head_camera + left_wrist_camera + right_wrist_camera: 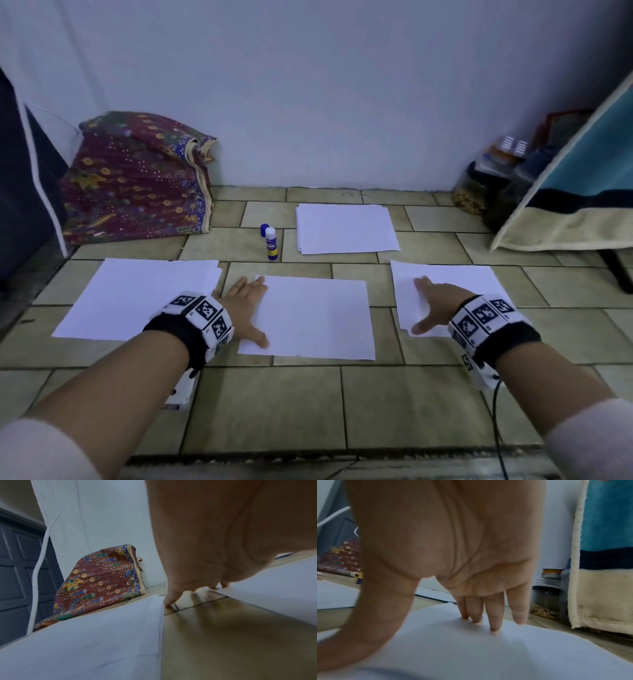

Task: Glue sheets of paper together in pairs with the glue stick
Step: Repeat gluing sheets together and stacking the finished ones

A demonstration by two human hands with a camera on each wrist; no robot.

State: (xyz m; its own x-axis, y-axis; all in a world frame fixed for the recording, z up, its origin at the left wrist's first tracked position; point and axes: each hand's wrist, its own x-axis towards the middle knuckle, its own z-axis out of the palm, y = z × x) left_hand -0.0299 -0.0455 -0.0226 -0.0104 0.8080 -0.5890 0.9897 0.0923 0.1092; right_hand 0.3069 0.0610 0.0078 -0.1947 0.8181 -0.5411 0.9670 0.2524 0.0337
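The glue stick (271,243) is standing just beyond the left hand (247,308), whose spread fingers (255,284) are being rested on the middle sheet (315,318).

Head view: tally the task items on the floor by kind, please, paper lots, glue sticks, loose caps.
Paper lots: 4: left pile, centre sheet, right pile, far stack
Glue sticks: 1: glue stick, upright
Loose caps: 1: blue cap
Total: 6

paper sheets (313,317): matt white | floor tiles (274,407): smooth, slight sheen | patterned cloth (137,178): printed fabric
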